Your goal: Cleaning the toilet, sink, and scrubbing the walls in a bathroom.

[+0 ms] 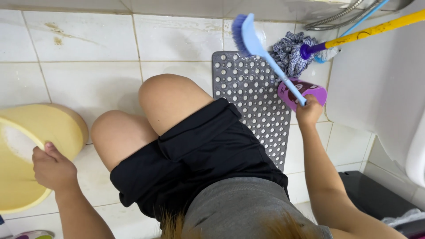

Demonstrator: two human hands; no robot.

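You're over a white tile floor [88, 79], grout lines grey, brown stains near the top left. A grey perforated mat [252, 106] lies on the tiles. A mop [305, 51] with a yellow handle rests at the top right beside a metal hose [336, 17]. A white fixture [380, 84] fills the right side; a dark bin [376, 194] sits below it. Light is even.

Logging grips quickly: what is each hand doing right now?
Left hand: closed on the rim of the yellow bucket.
Right hand: closed around the handle of the blue brush.
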